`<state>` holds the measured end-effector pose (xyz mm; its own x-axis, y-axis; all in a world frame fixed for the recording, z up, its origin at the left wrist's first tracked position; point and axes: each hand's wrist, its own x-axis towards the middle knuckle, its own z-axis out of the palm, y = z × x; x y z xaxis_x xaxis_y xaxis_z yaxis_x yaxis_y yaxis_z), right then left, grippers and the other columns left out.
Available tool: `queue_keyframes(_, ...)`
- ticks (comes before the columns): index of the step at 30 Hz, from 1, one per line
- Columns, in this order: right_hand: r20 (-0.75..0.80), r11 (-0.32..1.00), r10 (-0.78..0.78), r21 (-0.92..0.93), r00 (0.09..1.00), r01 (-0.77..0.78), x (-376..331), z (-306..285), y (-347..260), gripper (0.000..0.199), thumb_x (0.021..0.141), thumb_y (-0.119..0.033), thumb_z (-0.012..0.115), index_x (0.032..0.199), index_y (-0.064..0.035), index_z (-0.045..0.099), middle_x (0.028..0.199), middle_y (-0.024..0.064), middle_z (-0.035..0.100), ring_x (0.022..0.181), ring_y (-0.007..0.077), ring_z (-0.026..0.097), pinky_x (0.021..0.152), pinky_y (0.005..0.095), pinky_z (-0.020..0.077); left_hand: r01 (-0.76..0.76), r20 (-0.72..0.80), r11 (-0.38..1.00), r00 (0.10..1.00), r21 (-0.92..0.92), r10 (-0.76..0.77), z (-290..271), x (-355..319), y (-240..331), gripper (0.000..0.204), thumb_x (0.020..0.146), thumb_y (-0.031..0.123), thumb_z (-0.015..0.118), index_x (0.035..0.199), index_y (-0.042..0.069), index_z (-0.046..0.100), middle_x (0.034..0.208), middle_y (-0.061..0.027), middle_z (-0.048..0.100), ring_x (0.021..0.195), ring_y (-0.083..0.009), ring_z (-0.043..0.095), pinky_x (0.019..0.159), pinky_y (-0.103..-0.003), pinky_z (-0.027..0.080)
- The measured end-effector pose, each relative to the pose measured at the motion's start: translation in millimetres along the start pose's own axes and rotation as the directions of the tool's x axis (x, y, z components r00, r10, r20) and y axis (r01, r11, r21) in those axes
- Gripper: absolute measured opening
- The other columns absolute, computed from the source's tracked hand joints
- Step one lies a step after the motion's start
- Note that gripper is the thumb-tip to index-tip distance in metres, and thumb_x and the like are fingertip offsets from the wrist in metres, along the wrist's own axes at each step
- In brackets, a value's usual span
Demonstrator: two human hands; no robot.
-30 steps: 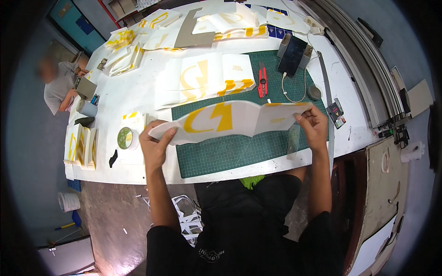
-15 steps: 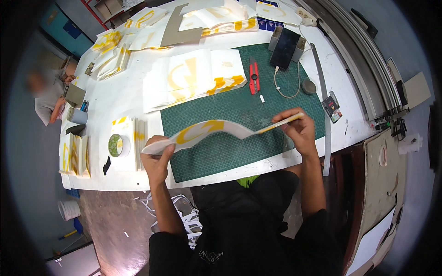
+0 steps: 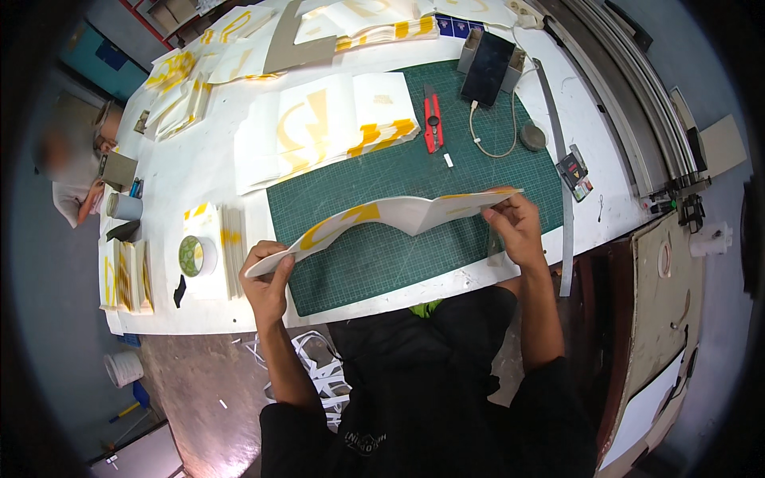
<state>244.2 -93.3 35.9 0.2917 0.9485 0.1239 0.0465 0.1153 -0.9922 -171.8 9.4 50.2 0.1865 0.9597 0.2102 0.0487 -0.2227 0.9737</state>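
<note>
Between my two hands hangs a creased white sheet [image 3: 381, 212] with yellow print, bowed up on its left part and dipping at a fold right of the middle. My left hand [image 3: 267, 275] pinches its left end between thumb and fingers. At the right end, my right hand [image 3: 516, 227] grips the edge, thumb below and fingers partly behind it. The sheet is held above a green cutting mat [image 3: 358, 275]. Beyond it lies a pile of similar printed sheets [image 3: 319, 131], partly on the mat. A red utility knife [image 3: 433, 127] rests to the right of that pile.
A phone [image 3: 488, 70] leans on grey blocks at the mat's far right, its cable looping beside a round grey weight [image 3: 532, 136]. A metal ruler [image 3: 564, 199] runs along the right. Left stand a tape roll [image 3: 196, 256] on folded sheets and a co-worker [image 3: 76, 171] at the table's edge.
The right part of the sheet has turned to show more of its white face, and its raised end sits slightly lower. Both hands keep their hold. The whole view has shifted slightly.
</note>
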Motion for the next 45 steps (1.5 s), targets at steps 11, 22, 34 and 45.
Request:
queue_keyframes(11, 0.054, 0.981, 0.062, -0.188, 0.997, -0.051, 5, -21, -22, 0.027, 0.099, -0.001, 0.065, 0.124, -0.0011, 0.074, 0.094, 0.0056, 0.071, 0.083, 0.0134, 0.064, 0.079, 0.0284, 0.0511, 0.001, -0.064, 0.969, 0.998, 0.247, 0.015, -36, -5, 0, 0.013, 0.096, -0.001, 0.076, 0.092, -0.001, 0.064, 0.089, 0.0008, 0.046, 0.085, -0.0099, 0.044, 0.077, -0.024, 0.037)
queue_keyframes(22, 0.068, 0.885, 0.161, 0.431, 0.985, -0.175, 7, -18, -6, 0.037, 0.105, -0.016, 0.048, 0.125, 0.0097, 0.066, 0.114, 0.0227, 0.075, 0.096, 0.0236, 0.075, 0.088, 0.0339, 0.0587, 0.192, 0.000, 0.901, 0.978, -0.389, -0.209, -37, 0, -11, 0.034, 0.107, 0.019, 0.053, 0.118, -0.011, 0.064, 0.095, -0.0237, 0.075, 0.083, -0.0332, 0.078, 0.075, -0.036, 0.065)
queue_keyframes(34, 0.111, 0.933, 0.358, -0.069, 0.927, -0.352, 12, -10, 10, 0.019, 0.087, 0.004, 0.074, 0.106, 0.0034, 0.073, 0.091, 0.0049, 0.072, 0.083, 0.0096, 0.067, 0.074, 0.0234, 0.0515, 0.436, -0.039, 0.900, 0.900, 0.011, -0.435, -51, -3, -31, 0.011, 0.091, -0.006, 0.075, 0.098, 0.000, 0.070, 0.082, 0.0049, 0.063, 0.069, -0.0011, 0.049, 0.064, -0.018, 0.036)
queue_keyframes(45, 0.115, 0.913, 0.322, -0.301, 0.940, -0.276, 3, 4, 31, 0.019, 0.088, 0.000, 0.073, 0.106, 0.0047, 0.071, 0.095, 0.0087, 0.071, 0.087, 0.0127, 0.068, 0.081, 0.0283, 0.0565, 0.238, -0.161, 0.665, 0.971, 0.708, -0.177, -28, -20, -15, 0.029, 0.092, 0.005, 0.078, 0.116, 0.002, 0.064, 0.089, -0.0063, 0.065, 0.077, -0.0162, 0.060, 0.067, -0.031, 0.047)
